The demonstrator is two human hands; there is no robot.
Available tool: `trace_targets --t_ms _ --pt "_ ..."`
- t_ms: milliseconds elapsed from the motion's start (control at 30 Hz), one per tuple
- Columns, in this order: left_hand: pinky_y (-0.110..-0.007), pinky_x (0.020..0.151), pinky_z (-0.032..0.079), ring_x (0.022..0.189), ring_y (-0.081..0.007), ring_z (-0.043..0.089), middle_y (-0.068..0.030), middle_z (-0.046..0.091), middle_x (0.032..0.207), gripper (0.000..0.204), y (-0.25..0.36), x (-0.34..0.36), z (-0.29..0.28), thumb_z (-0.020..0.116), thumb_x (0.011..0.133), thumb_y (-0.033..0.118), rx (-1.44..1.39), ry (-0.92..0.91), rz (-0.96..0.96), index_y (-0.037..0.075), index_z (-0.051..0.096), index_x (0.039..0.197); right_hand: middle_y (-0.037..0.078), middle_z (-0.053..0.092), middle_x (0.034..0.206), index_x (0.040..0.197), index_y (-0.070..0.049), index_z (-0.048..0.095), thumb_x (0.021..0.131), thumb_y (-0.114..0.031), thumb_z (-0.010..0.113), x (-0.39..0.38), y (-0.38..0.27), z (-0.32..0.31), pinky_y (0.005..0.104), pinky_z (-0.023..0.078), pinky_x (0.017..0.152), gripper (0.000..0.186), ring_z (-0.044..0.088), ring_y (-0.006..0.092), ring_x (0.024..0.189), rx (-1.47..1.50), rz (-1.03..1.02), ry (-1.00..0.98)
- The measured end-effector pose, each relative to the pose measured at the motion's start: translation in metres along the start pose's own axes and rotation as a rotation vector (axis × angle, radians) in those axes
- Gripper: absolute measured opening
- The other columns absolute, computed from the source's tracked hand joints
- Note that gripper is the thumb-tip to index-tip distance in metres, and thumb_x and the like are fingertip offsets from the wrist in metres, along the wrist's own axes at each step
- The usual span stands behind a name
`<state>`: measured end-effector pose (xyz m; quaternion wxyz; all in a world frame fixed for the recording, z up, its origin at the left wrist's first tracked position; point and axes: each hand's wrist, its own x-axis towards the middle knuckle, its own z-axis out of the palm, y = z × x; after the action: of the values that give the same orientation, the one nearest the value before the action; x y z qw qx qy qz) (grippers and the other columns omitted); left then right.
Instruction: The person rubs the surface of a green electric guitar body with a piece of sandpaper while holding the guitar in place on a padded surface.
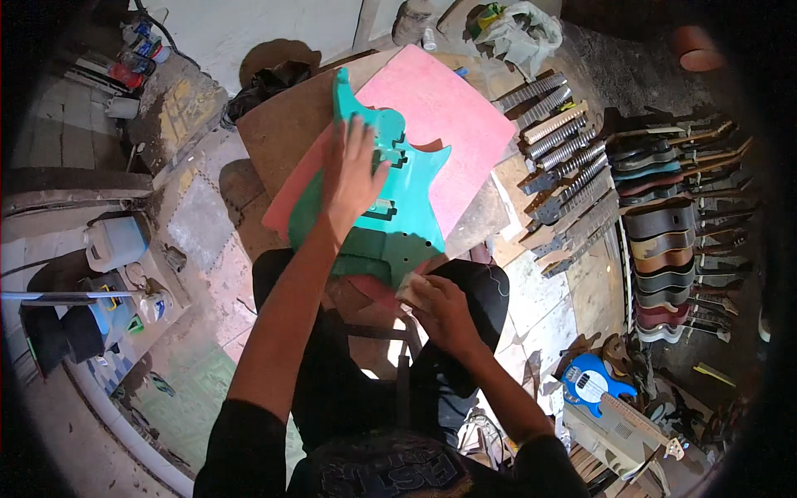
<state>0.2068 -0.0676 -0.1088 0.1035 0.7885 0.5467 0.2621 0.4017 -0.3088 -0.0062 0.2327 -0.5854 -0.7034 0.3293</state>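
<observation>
Teal paint covered the guitar body [421, 195], which lay with its cutouts [381, 212] upward on a pink sheet [465, 104] over the desk [282, 124], its near end reaching past the near edge toward your lap. Your left hand [353, 176] lay flat on its left side, the fingers loosely spread and grasping nothing. Your right hand [448, 315] had its fingers closed around a small pale block [409, 290] at the body's near right corner; whether the block touched the paint, you could not tell.

The body looked stiff and solid, probably wood, with moderate weight. Its smooth faces seemed likely to slip under a dry palm, and the paint likely to scratch or chip along the rim. The slim far horn [341, 87] gave you a handy grip, but the thick sides seemed the safer hold, clear of the thin cutout lips.
</observation>
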Motion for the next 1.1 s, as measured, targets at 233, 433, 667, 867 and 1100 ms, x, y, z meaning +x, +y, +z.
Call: trace_targets --t_ms 233,433,667,867,1100 --pt "-0.054 0.126 0.021 0.156 -0.0313 0.028 -0.0165 0.039 0.165 0.087 0.097 -0.019 0.01 0.07 0.089 0.052 0.106 -0.355 0.258 0.002 0.044 0.155 0.018 0.06 0.136 0.137 -0.004 0.058 0.086 0.0 0.079 -0.034 0.012 -0.038 0.0418 0.045 0.112 0.055 0.057 0.032 0.131 0.279 0.258 0.321" --pt "-0.053 0.124 0.027 0.152 -0.0312 0.035 -0.0166 0.044 0.161 0.101 0.128 -0.099 -0.005 0.071 0.08 0.068 -0.073 -0.599 0.526 0.003 0.047 0.153 0.019 0.053 0.144 0.143 0.001 0.053 0.09 0.002 0.075 -0.045 0.022 -0.042 0.0401 0.035 0.119 0.057 0.05 0.0283 0.137 0.423 0.36 0.459" --pt "-0.054 0.126 0.021 0.158 -0.0307 0.024 -0.0177 0.029 0.169 0.09 0.049 0.008 0.024 0.046 0.099 0.065 0.336 -0.224 0.2 0.001 0.033 0.161 0.017 0.052 0.146 0.146 0.001 0.051 0.091 0.002 0.073 -0.051 0.018 -0.045 0.0372 0.035 0.117 0.059 0.05 0.0249 0.136 0.553 0.446 0.517" --pt "-0.055 0.128 0.014 0.159 -0.0309 0.02 -0.0153 0.028 0.17 0.083 0.092 0.024 0.04 0.054 0.097 0.055 0.408 -0.242 0.104 0.003 0.036 0.16 0.015 0.054 0.145 0.148 0.001 0.048 0.094 0.005 0.07 -0.058 0.015 -0.043 0.0344 0.04 0.112 0.058 0.051 0.0212 0.133 0.502 0.437 0.57" --pt "-0.055 0.128 0.012 0.158 -0.0307 0.022 -0.0138 0.034 0.168 0.094 0.157 -0.038 -0.006 0.051 0.094 0.068 0.404 -0.834 0.598 0.002 0.038 0.16 0.016 0.053 0.148 0.147 0.002 0.048 0.095 0.005 0.068 -0.051 0.01 -0.037 0.0336 0.039 0.112 0.056 0.05 0.0214 0.135 0.61 0.468 0.606"
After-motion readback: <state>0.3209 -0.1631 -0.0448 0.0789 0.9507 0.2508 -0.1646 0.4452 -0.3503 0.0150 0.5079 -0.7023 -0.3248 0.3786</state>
